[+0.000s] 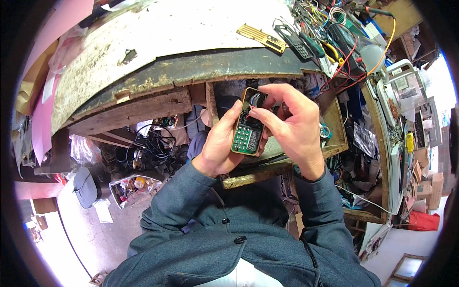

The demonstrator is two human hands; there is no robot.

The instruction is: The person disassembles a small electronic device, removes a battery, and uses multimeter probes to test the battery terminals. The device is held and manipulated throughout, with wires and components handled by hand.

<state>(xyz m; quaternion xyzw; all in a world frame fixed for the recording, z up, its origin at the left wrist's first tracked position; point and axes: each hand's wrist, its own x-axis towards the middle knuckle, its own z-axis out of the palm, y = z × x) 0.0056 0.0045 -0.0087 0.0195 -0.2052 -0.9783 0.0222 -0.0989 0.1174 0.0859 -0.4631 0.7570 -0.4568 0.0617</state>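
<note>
One small electronic device (245, 127), its green circuit side uncovered, shows in the head view on the near side of the workbench (172, 38), held over an open wooden drawer (248, 179) that juts from under the workbench. The left hand (217, 143) grips the device, thumb along one long edge and other fingers curled behind. The right hand (299, 119) is over the end nearest the workbench, thumb and forefinger drawn close beside a dark round part (258, 99) and a thin wire (248, 111); whether they pinch the wire or only touch there, I cannot tell. A grey digit display (253, 140) sits at the end away from the workbench. As a judgement, the work is partway: the casing is open and parts are fitted, while the wiring area looks unfinished and no cover lies over this face. Toward the workbench's right end lie a slotted brown plate (260, 37), a dark handset shell (294, 42) and tangled wires (330, 14).
</note>
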